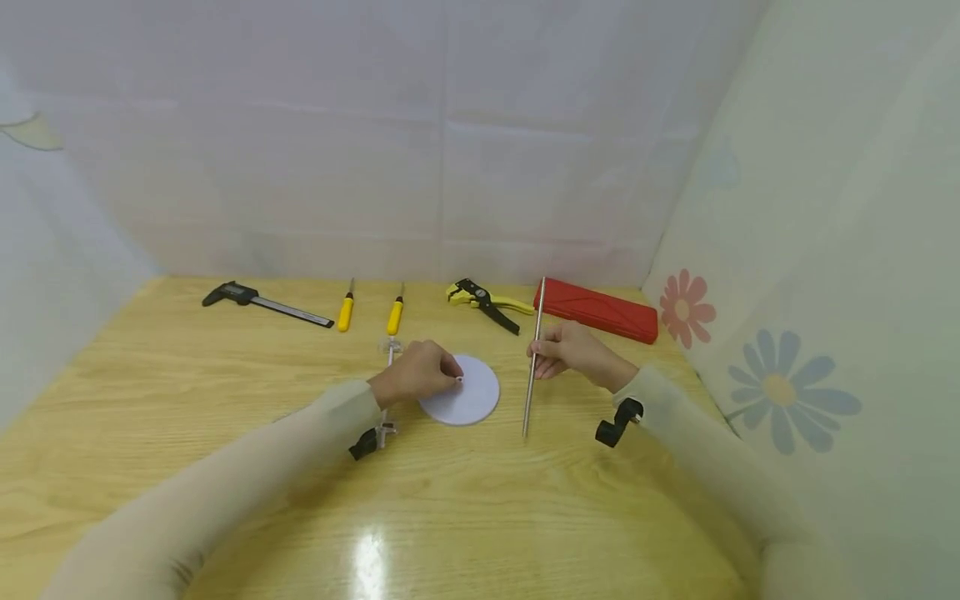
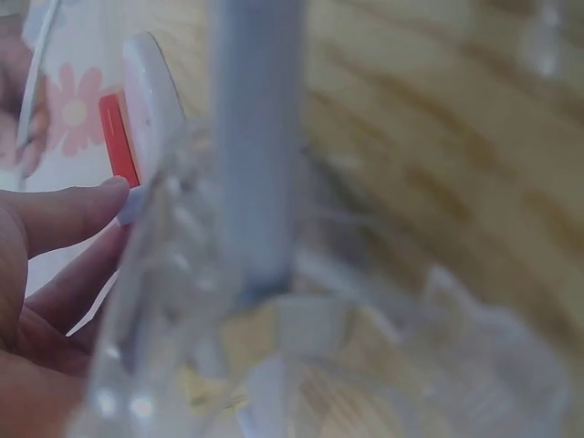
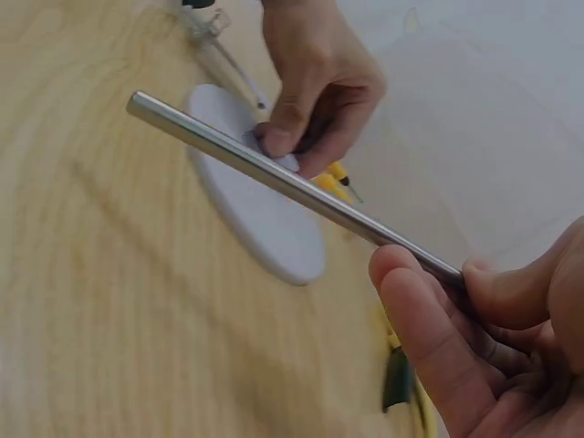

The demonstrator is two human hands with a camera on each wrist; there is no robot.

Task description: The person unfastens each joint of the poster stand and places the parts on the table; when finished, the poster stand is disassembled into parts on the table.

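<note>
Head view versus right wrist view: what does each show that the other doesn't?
Only the head view shows the caliper, the red case and both sleeves. Only the right wrist view shows, close up, the right hand pinching the metal rod near one end. Both show the left hand on the white disc, the rod and the yellow screwdrivers.

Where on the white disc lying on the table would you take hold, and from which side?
Take the white disc by its rim, probably from the bare near edge. It lies flat on the table, so only the thin edge offers a pinch. The left hand already rests on its far left part, and the metal rod stands to its right.
</note>
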